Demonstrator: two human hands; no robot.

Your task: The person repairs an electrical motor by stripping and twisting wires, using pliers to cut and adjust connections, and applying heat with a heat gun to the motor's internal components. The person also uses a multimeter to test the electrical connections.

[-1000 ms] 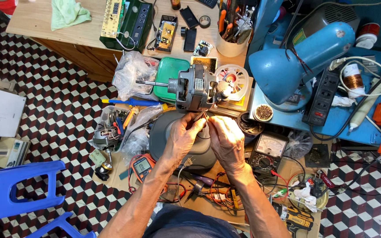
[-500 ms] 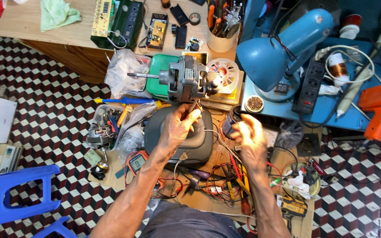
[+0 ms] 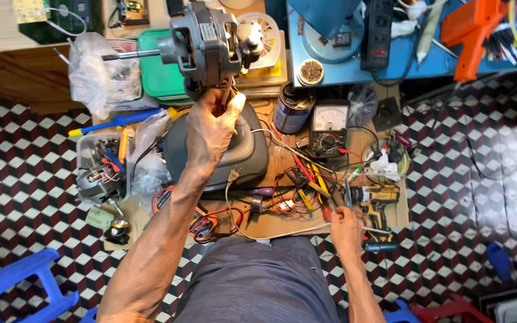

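Floor: checkered tiles (image 3: 31, 155) beneath low cluttered bench (image 3: 282, 230).
Motor: grey metal electric motor (image 3: 207, 45) gripped by left hand (image 3: 210, 128), shaft pointing left, axis horizontal.
Right hand (image 3: 345, 230): closed on red-handled pliers (image 3: 336, 203) near bench's front edge.

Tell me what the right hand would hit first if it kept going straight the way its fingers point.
The right hand points up and slightly right, toward the yellow cordless drill. It would likely meet that first, possibly brushing the tangled wires beside it; depth is hard to judge from above.

This is looking like a small repair workshop, probably for electrical appliances: a grey metal electric motor (image 3: 204, 45), a black analogue multimeter (image 3: 329, 127), a yellow cordless drill (image 3: 375, 197) and tangled red wires (image 3: 282, 200) are crowding the low wooden bench (image 3: 7, 45).
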